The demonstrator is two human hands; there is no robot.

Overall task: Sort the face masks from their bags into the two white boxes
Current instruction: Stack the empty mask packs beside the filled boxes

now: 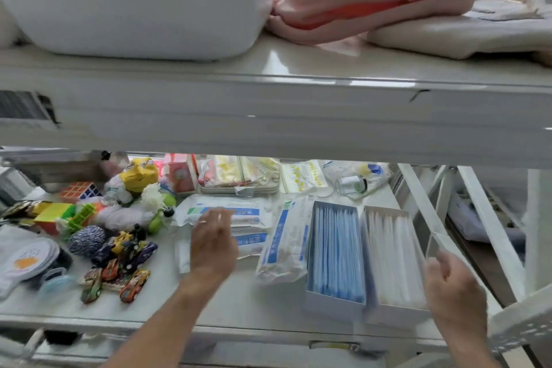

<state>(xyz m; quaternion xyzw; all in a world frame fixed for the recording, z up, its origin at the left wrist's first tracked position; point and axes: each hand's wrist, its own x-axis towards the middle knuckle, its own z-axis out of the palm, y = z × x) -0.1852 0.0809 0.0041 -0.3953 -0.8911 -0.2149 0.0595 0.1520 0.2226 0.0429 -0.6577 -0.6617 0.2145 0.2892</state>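
Two white boxes (367, 251) on the shelf, blue and white masks inside; bags (239, 218) lie beside. My left hand (213, 243) rests open on them, my right hand (454, 287) half-curled, empty. I judge bags light, slippery, floppy: pinch an edge.

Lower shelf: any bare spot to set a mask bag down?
Front strip of the shelf, between toy cars and blue-mask box, is bare. Left side is toys; back is packets around the tray. Mask bags fill the middle.
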